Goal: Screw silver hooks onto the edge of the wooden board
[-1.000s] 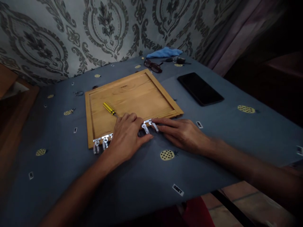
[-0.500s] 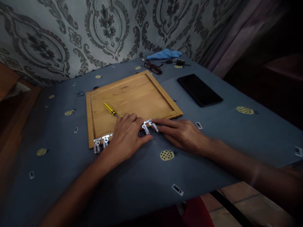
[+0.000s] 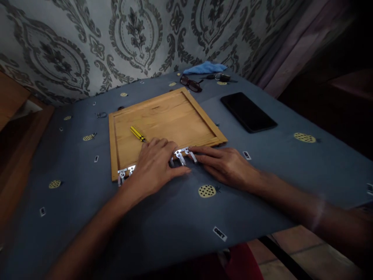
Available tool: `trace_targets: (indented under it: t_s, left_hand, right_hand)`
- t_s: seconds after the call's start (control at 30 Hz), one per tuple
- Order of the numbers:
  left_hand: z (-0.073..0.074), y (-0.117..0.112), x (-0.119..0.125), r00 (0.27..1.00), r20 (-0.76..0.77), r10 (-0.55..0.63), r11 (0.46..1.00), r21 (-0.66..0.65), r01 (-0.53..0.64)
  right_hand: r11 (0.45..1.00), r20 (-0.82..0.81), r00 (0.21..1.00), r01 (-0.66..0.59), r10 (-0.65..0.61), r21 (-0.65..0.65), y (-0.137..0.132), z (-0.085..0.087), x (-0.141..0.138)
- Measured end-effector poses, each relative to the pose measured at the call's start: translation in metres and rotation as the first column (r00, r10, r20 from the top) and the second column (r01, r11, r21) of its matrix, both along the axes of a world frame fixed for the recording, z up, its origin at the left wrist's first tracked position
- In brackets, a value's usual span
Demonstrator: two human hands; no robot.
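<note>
Left hand (image 3: 154,165) over edge of board (image 3: 167,118)

Dim overall light, small bright glints on the metal strip (image 3: 183,150), soft edge blur, near-black shadow upper right

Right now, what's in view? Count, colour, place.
tablecloth: 1, blue-grey, across middle
wooden panel: 1, light brown, on tablecloth
hook rail: seemingly 1, silver, panel's near edge, partly hidden
screwdriver: 1, yellow-black, on panel
flat device: 1, black, right of panel
glasses: 1 pair, dark, beyond panel
keys: 1 bunch, dark, near glasses
cloth: 1, blue, far edge
metal loop: 1, grey, left of panel
small object: 1, dark, behind panel
patterned backdrop: 1, grey, behind tablecloth
furniture: 1, brown, left edge
red item: 1, red, bottom edge
floor: 1, brownish, lower right
left hand: 1, bare, over rail
right hand: 1, bare, at rail's right end
</note>
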State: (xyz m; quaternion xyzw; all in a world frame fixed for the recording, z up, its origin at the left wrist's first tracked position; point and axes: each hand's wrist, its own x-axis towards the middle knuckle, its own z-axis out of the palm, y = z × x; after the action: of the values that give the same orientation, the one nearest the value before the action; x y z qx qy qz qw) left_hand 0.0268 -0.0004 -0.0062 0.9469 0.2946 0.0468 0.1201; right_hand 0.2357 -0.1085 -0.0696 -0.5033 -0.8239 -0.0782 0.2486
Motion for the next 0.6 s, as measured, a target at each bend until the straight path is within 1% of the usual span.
trace_targets:
  t_s: [0.1,0.17,0.23,0.3,0.33,0.43,0.5,0.53,0.6]
  left_hand:
    - [0.007,0.013,-0.014,0.994,0.106,0.025,0.999,0.038,-0.029]
    - [0.012,0.025,-0.03,0.978,0.204,0.046,0.997,0.055,-0.058]
    - [0.016,0.04,-0.049,0.96,0.269,0.076,0.994,0.055,-0.094]
    - [0.016,0.057,-0.07,0.945,0.306,0.117,0.987,0.067,-0.144]
    - [0.013,0.067,-0.08,0.93,0.33,0.16,0.977,0.081,-0.196]
    - [0.001,0.097,-0.114,0.844,0.45,0.292,0.904,0.159,-0.397]
    - [-0.009,0.117,-0.137,0.749,0.531,0.396,0.823,0.157,-0.546]
    - [-0.013,0.127,-0.148,0.721,0.546,0.427,0.791,0.162,-0.59]
    - [-0.022,0.142,-0.168,0.686,0.56,0.464,0.747,0.169,-0.643]
  right_hand:
    - [1.0,0.004,1.0,0.011,-0.011,-0.015,-0.001,-0.001,0.001]
    - [0.999,0.013,1.0,0.019,-0.019,-0.035,-0.001,-0.001,0.001]
    - [0.999,0.021,1.0,0.023,-0.022,-0.048,-0.001,-0.002,0.002]
    - [0.999,0.018,1.0,0.017,-0.016,-0.04,-0.001,-0.002,0.002]
    - [0.999,0.016,1.0,0.013,-0.012,-0.035,0.0,-0.002,0.002]
    - [1.0,0.026,1.0,0.002,-0.002,-0.004,0.001,-0.001,0.002]
    - [0.999,0.048,0.999,-0.013,0.011,0.051,0.002,0.0,0.002]
    - [0.998,0.063,0.998,-0.008,0.004,0.059,0.003,0.0,0.002]
    - [0.996,0.088,0.996,-0.016,0.008,0.084,0.005,-0.001,0.003]
